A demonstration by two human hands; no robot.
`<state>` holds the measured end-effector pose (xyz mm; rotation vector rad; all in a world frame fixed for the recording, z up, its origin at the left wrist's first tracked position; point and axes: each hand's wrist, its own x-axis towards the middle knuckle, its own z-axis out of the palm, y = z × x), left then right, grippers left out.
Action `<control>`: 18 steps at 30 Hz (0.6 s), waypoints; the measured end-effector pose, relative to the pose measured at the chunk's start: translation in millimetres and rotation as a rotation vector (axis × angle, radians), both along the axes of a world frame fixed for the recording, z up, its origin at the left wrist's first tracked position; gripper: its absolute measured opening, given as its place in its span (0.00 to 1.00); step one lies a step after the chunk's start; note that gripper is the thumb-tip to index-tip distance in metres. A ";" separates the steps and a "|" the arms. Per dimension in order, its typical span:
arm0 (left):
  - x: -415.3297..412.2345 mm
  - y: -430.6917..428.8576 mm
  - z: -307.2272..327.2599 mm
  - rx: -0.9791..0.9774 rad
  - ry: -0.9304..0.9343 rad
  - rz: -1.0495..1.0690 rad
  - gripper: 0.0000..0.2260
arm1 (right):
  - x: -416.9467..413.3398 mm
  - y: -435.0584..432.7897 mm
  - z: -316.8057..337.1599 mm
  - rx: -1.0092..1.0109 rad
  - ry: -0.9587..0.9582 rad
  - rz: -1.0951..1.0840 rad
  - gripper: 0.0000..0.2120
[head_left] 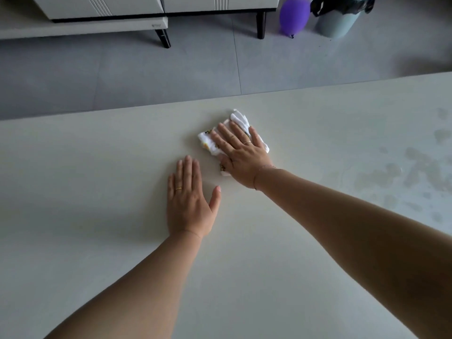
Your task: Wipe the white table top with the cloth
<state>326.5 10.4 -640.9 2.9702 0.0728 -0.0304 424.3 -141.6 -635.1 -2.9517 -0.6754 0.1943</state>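
The white table top (97, 179) fills most of the view. A folded white cloth (241, 119) with a yellow pattern lies on it near the far edge. My right hand (241, 155) presses flat on the cloth with straight fingers, covering most of it. My left hand (189, 199) rests flat on the bare table just left of and nearer than the cloth, holding nothing. Wet patches (415, 172) show on the table at the right.
Beyond the table's far edge is grey tiled floor (171, 69). A white cabinet on black legs (110, 13) stands at the back. A purple balloon (293, 13) and a grey bin with a black liner (340, 18) sit at the back right.
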 end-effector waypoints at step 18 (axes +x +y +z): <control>0.1 -4.7 4.7 0.049 -0.016 -0.011 0.34 | -8.6 -9.2 -2.2 0.036 -0.018 -0.018 0.27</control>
